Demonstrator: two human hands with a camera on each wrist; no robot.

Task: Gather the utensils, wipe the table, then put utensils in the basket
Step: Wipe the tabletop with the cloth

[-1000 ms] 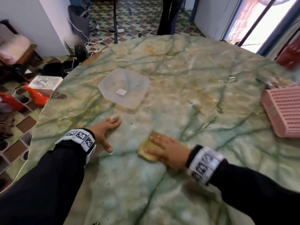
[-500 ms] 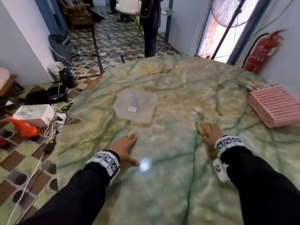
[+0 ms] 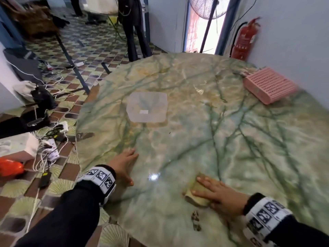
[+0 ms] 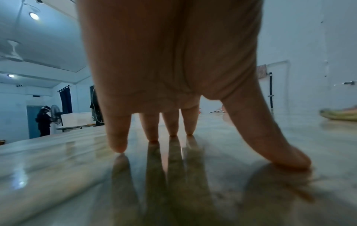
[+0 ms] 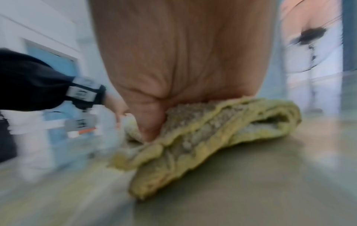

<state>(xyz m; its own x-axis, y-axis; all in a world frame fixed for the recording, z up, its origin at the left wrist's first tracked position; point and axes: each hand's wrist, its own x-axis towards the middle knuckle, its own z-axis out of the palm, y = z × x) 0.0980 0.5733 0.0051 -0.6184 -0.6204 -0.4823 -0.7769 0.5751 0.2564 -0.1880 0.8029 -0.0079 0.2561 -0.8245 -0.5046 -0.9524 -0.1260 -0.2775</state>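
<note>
My right hand (image 3: 211,188) lies flat with straight fingers on a folded yellow-green cloth (image 3: 193,196), pressing it onto the green marble table (image 3: 249,148) near the front edge. The right wrist view shows my palm bearing down on the cloth (image 5: 212,137), blurred by motion. My left hand (image 3: 124,163) rests open on the table to the left, its fingertips (image 4: 117,146) touching the surface and holding nothing. A pink slotted basket (image 3: 268,85) lies at the far right. Behind it some utensils (image 3: 246,73) show, too blurred to name.
A translucent square container (image 3: 146,106) sits mid-table beyond my left hand. A small shiny thing (image 3: 199,90) lies to its right. A red fire extinguisher (image 3: 243,38) hangs on the right wall. A person's legs (image 3: 135,32) stand past the far edge. Cables and boxes (image 3: 49,138) litter the floor at left.
My right hand slid the cloth out to the right and away, then back toward me near the front edge. The left hand stayed planted in place.
</note>
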